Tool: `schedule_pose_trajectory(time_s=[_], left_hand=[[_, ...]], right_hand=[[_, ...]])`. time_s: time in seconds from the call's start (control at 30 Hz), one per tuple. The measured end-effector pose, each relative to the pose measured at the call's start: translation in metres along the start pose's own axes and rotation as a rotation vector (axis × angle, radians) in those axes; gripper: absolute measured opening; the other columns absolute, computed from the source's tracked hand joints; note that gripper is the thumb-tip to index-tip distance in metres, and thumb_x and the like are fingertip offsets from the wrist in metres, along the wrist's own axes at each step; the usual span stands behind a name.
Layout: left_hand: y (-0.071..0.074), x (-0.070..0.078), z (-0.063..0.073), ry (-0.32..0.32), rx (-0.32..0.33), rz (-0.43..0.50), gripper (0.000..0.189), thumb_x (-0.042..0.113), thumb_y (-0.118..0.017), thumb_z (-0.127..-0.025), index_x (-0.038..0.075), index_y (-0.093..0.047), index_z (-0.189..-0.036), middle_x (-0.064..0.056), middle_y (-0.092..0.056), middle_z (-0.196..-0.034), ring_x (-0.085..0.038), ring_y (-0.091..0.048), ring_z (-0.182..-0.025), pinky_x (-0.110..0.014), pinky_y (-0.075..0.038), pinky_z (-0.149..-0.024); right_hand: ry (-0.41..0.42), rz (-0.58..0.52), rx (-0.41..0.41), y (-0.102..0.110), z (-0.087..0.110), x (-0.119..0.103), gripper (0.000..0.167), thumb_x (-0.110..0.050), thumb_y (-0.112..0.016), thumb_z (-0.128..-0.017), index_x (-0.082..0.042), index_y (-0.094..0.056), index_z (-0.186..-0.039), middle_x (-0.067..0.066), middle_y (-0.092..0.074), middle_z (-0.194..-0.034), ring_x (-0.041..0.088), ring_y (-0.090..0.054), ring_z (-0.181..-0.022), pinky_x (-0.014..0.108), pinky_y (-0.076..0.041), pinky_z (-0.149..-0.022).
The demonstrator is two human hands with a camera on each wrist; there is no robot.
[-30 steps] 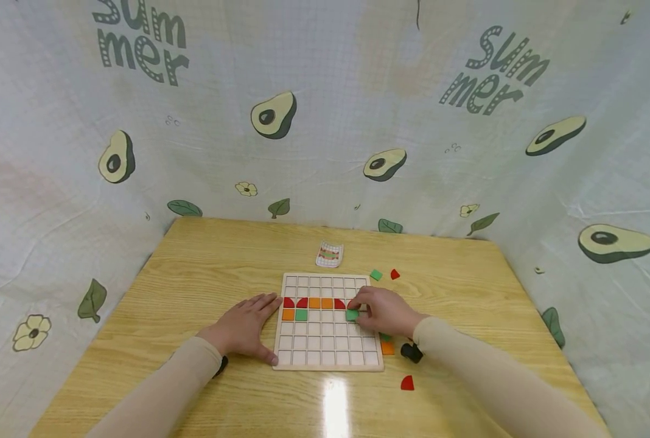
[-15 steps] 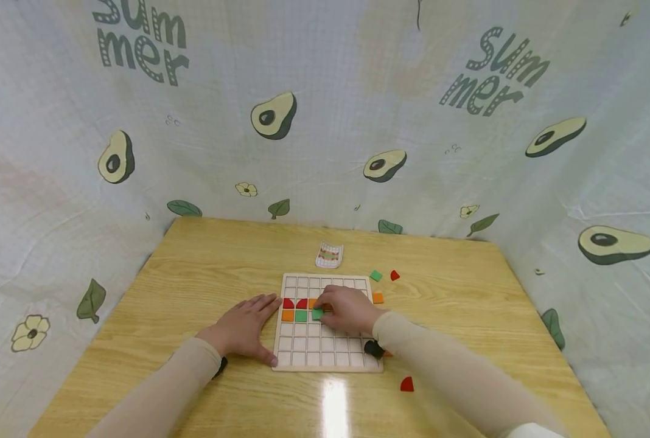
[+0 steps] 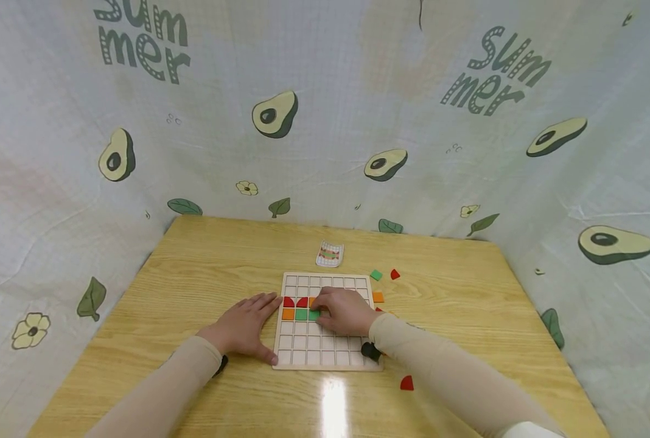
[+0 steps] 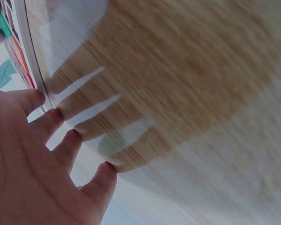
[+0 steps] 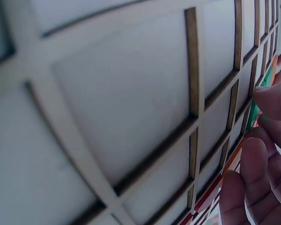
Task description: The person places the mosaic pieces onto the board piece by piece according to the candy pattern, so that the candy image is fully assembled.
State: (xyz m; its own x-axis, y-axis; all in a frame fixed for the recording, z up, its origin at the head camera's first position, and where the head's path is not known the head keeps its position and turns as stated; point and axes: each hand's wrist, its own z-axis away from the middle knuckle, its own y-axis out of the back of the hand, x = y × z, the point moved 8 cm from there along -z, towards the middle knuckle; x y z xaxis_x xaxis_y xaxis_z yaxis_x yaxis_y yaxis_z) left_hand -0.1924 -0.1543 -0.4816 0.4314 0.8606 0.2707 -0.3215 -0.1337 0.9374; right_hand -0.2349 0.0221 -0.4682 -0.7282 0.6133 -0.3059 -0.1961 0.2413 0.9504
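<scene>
A wooden grid board point(image 3: 303, 356) lies on the table. Its third row holds red half-round tiles point(image 3: 295, 302); the row below holds an orange tile point(image 3: 288, 314) and a green tile point(image 3: 301, 314). My right hand point(image 3: 342, 310) lies over the board's middle, its fingertips pinching a second green tile point(image 3: 314, 315) point(image 5: 254, 112) down in the cell right of the first. My left hand point(image 3: 248, 323) point(image 4: 42, 154) lies flat on the table, fingers straight and spread, against the board's left edge point(image 4: 35, 70).
Loose tiles lie right of the board: green point(image 3: 376, 275), red point(image 3: 394, 274), orange point(image 3: 378, 297), and a red one point(image 3: 407, 383) near the front. A small pattern card point(image 3: 330, 254) sits behind the board. Avocado-print cloth point(image 3: 325, 121) walls the table.
My right hand carried the green tile from the board's right side leftward and lowered it into the cell beside the other green tile. The left hand stayed put.
</scene>
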Motion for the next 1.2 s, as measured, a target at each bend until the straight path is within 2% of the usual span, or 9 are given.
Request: schedule_pose_trajectory(time_s=[0.23,0.4,0.6,0.9,1.07,1.2], left_hand=[[0.0,0.0,-0.001,-0.005,0.007,0.006,0.126,0.08,-0.074,-0.062,0.011,-0.03,-0.158,-0.011,-0.026,-0.161,-0.035,-0.023,-0.147,-0.058,-0.023,-0.113],[0.002,0.001,-0.001,-0.008,0.011,0.006,0.126,0.078,-0.076,-0.062,0.011,-0.03,-0.158,-0.011,-0.026,-0.161,-0.035,-0.024,-0.146,-0.059,-0.023,-0.113],[0.003,0.003,0.0,-0.01,0.008,0.015,0.125,0.077,-0.077,-0.063,0.01,-0.03,-0.158,-0.012,-0.026,-0.161,-0.036,-0.023,-0.146,-0.059,-0.023,-0.113],[0.002,0.002,0.0,-0.017,0.007,0.001,0.126,0.079,-0.075,-0.063,0.009,-0.03,-0.157,-0.013,-0.027,-0.161,-0.036,-0.024,-0.146,-0.059,-0.024,-0.113],[0.001,0.003,0.001,-0.018,0.003,-0.003,0.125,0.078,-0.075,-0.063,0.009,-0.03,-0.158,-0.012,-0.026,-0.161,-0.036,-0.024,-0.146,-0.059,-0.024,-0.113],[0.002,0.004,0.002,-0.02,0.002,-0.005,0.125,0.077,-0.075,-0.063,0.009,-0.03,-0.157,-0.013,-0.027,-0.161,-0.035,-0.024,-0.146,-0.059,-0.024,-0.113]], right_hand=[[-0.016,-0.006,-0.005,0.006,0.005,0.007,0.021,-0.025,-0.07,-0.091,-0.024,-0.075,-0.111,-0.014,-0.063,-0.104,0.002,-0.058,-0.087,0.026,-0.051,-0.076],[-0.056,-0.026,-0.003,0.023,0.017,0.022,0.021,-0.024,-0.072,-0.09,-0.021,-0.075,-0.111,-0.012,-0.063,-0.103,0.004,-0.057,-0.084,0.026,-0.051,-0.072],[-0.09,-0.046,-0.006,0.041,0.048,0.042,0.021,-0.023,-0.074,-0.09,-0.019,-0.075,-0.11,-0.007,-0.065,-0.102,0.005,-0.052,-0.069,0.025,-0.048,-0.063],[-0.124,-0.093,-0.021,0.048,0.106,0.067,0.021,-0.019,-0.076,-0.089,-0.017,-0.075,-0.11,-0.006,-0.064,-0.099,0.005,-0.05,-0.069,0.024,-0.046,-0.062],[-0.137,-0.161,-0.013,0.048,0.126,0.072,0.023,-0.014,-0.075,-0.089,-0.018,-0.075,-0.111,-0.007,-0.065,-0.104,0.006,-0.052,-0.069,0.024,-0.047,-0.061],[-0.141,-0.167,-0.039,0.043,0.134,0.072,0.027,-0.009,-0.072,-0.088,-0.02,-0.074,-0.113,-0.008,-0.064,-0.107,0.003,-0.052,-0.067,0.023,-0.047,-0.061]])
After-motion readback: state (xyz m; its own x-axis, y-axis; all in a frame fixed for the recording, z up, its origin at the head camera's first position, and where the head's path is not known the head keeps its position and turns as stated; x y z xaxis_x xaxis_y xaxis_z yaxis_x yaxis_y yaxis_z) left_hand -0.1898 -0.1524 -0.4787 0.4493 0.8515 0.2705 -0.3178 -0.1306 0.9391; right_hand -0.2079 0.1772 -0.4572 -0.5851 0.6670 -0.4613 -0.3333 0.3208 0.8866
